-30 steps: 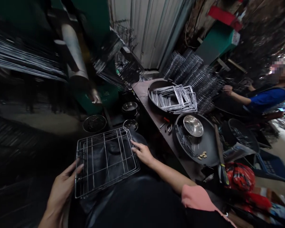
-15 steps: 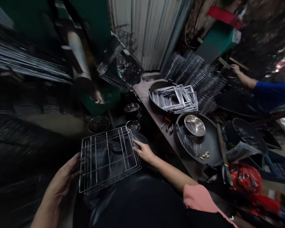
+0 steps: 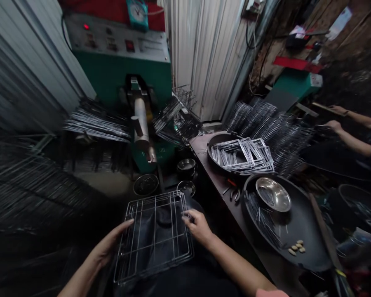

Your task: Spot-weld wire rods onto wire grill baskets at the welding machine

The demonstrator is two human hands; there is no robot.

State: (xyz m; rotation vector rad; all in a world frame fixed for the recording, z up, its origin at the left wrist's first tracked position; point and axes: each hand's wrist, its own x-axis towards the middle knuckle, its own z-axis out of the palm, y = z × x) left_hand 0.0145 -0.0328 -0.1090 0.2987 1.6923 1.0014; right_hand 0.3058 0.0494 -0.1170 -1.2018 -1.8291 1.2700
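A stack of wire grid racks (image 3: 156, 235) lies across my lap. My left hand (image 3: 111, 245) grips its left edge with the thumb on the wire. My right hand (image 3: 199, 226) pinches the right edge near the far corner. In front of the racks stands a green welding machine (image 3: 126, 70) with a metal cylinder arm (image 3: 141, 123) pointing toward me.
A bench to the right carries a dark pan of wire rectangles (image 3: 244, 152), and a second pan (image 3: 297, 231) with a steel bowl (image 3: 272, 194), loose wire pieces and several nuts. Bundles of wire (image 3: 95, 123) flank the machine. Small steel bowls (image 3: 146, 184) sit below. Another person's arms (image 3: 349, 136) reach in at right.
My head has lifted, bringing the machine's control panel into view. The racks stay on my lap with both hands at their edges. The other person's arms have moved toward the right edge.
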